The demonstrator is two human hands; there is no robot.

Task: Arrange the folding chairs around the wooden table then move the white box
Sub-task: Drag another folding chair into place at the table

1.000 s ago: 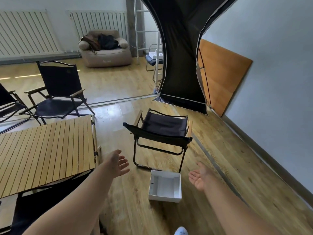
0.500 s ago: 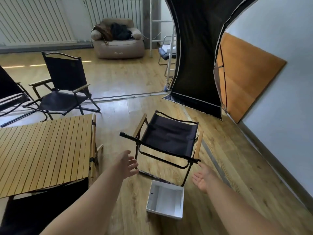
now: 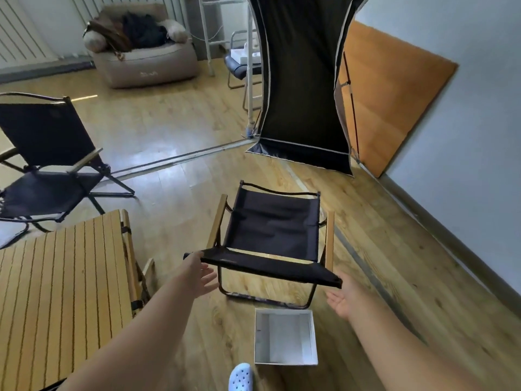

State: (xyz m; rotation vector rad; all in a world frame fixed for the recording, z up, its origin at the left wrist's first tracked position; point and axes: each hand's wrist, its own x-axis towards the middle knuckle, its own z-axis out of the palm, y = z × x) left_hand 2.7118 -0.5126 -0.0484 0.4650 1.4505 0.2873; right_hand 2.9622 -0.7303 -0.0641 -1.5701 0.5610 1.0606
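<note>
A black folding chair (image 3: 272,230) with wooden armrests stands on the floor straight ahead, its back edge toward me. My left hand (image 3: 200,277) reaches with spread fingers to the left end of that edge, just touching or nearly so. My right hand (image 3: 342,297) is open, palm up, just below the right end. An open white box (image 3: 285,337) lies on the floor between my arms, in front of the chair. The slatted wooden table (image 3: 62,280) is at the left, with a second black folding chair (image 3: 48,165) beyond it.
A black tent panel (image 3: 301,80) hangs ahead, beside an orange board (image 3: 386,94) leaning on the grey wall at the right. A beige sofa (image 3: 143,43) with clothes sits far back. My light-blue shoe (image 3: 241,376) shows at the bottom.
I have stepped closer to the chair. Both hands have moved forward from above the box to the two ends of the chair's back edge.
</note>
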